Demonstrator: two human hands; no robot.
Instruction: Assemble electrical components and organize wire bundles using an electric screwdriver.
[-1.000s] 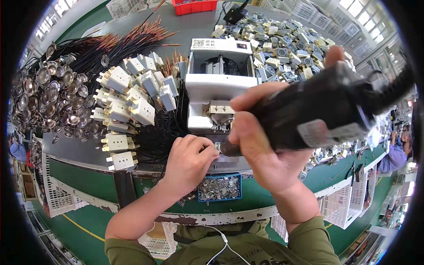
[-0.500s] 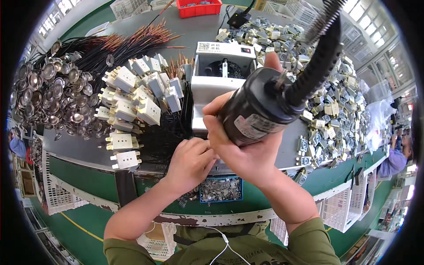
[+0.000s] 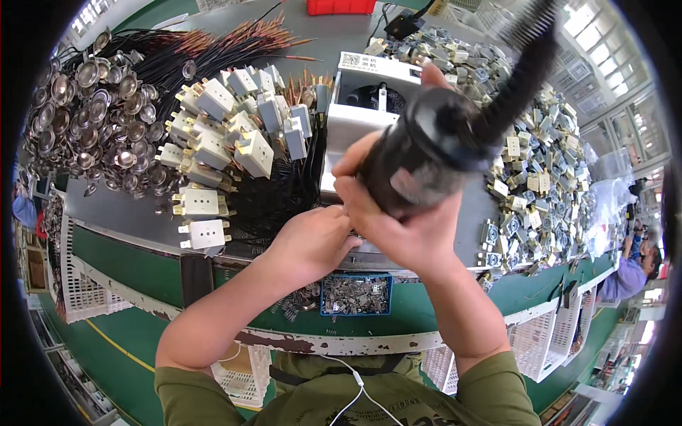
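Observation:
My right hand (image 3: 419, 238) is wrapped round a black electric screwdriver (image 3: 415, 170) that is blurred by motion. A thick black cable (image 3: 522, 89) rises from its top to the upper right. Close against the right hand, my left hand (image 3: 312, 238) is closed at the table's front edge, its fingertips pinched together; whatever they hold is hidden. Right behind both hands stands a white screw feeder (image 3: 364, 122) with a dark bowl in it. White and grey block-shaped parts with metal tabs (image 3: 213, 145) are piled beyond my left hand.
Round metal caps (image 3: 89, 131) heap at the far left, with black wires with copper-coloured ends (image 3: 185, 50) behind. More small blocks (image 3: 529, 177) cover the right side. A blue tray (image 3: 389, 297) of small metal pieces sits below my hands. A red bin (image 3: 341, 7) stands at the back.
The view has shifted, so the feeder and piles sit slightly right and higher. The screwdriver has moved slightly right, still in my right hand; my left hand stays closed beside it.

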